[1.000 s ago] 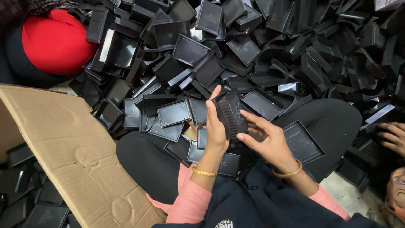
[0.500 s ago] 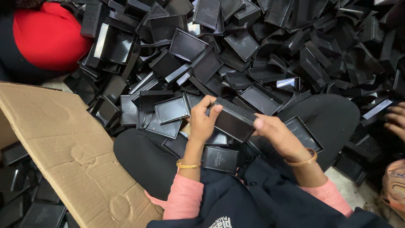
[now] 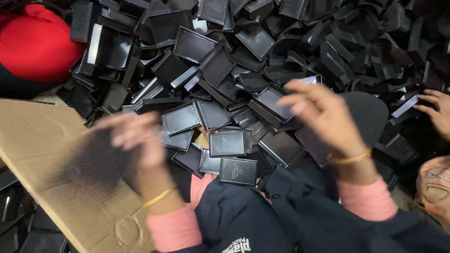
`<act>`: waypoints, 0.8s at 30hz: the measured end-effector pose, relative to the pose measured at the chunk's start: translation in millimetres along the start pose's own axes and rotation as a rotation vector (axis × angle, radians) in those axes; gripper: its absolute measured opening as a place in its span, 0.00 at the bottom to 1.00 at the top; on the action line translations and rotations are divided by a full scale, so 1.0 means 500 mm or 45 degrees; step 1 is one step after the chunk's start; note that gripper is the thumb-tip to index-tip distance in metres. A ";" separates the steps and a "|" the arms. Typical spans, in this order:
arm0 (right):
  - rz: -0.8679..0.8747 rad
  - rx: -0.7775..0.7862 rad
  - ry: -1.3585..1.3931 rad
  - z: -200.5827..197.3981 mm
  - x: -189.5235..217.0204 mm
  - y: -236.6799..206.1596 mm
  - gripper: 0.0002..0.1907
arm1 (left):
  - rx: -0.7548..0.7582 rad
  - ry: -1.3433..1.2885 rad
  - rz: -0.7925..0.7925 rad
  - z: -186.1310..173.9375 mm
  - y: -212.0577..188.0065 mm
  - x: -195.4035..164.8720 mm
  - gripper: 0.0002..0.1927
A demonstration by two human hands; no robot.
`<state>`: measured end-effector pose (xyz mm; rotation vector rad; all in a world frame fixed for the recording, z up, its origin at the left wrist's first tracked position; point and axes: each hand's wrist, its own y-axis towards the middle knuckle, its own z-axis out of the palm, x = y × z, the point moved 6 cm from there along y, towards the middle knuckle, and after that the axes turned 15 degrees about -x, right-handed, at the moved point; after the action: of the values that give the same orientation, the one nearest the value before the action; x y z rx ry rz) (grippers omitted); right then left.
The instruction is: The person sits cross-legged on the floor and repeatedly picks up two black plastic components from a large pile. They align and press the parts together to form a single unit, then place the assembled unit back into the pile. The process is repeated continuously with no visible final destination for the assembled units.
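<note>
Left hand [image 3: 136,140] blurred, grip on dark tray [image 3: 96,161] unclear; right hand [image 3: 323,112] released | we note few trays on lap [image 3: 238,171] | large pile [image 3: 281,47] unsorted.

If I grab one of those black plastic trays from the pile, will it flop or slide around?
The black tray looks thin-walled and shallow, so probably light and fairly stiff. Its glossy surface suggests it may slip. The loosely heaped pile could shift when one is pulled.

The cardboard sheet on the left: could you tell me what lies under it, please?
Black trays poke out from beneath the cardboard sheet at its lower left edge. Whatever lies under its middle is covered.
</note>
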<state>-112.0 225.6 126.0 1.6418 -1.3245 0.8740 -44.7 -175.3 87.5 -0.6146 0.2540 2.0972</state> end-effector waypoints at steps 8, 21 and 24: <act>-0.336 -0.281 -1.031 -0.119 -0.221 0.193 0.35 | 0.296 0.665 0.189 0.039 -0.008 0.050 0.24; -0.324 -0.121 -1.094 -0.261 -0.103 -0.098 0.37 | 0.960 1.430 0.055 0.161 -0.097 0.368 0.19; -0.356 0.079 -1.233 -0.253 -0.124 -0.107 0.45 | 0.530 0.900 -0.333 0.132 -0.069 0.335 0.28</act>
<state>-74.3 370.9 113.5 2.3504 -1.6026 -0.1116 -115.9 -9.0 59.3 -1.0450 0.9263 1.4497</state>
